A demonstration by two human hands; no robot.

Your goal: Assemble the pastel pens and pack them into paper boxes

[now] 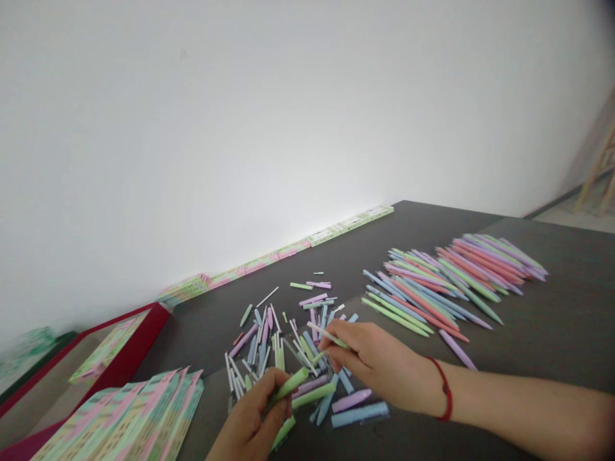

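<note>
A green pen barrel is gripped in the left hand, with the fingers curled closely around it, near the front edge of the dark tabletop. A slim white rod with a green end is pinched in the right hand between thumb and fingers, a narrow hold, with the wrist turned inward. The right arm is stretched in from the right, and a red string bracelet is worn at its wrist.

Both hands are held just above a loose heap of pastel pen parts, scattered mid-table in blue, pink, green and white. Farther right, finished pens are laid in a long, roughly parallel bank toward the back right corner. Printed cards are fanned at the front left corner, beside a red-rimmed tray. More cards are lined up along the back edge, against a white wall.
</note>
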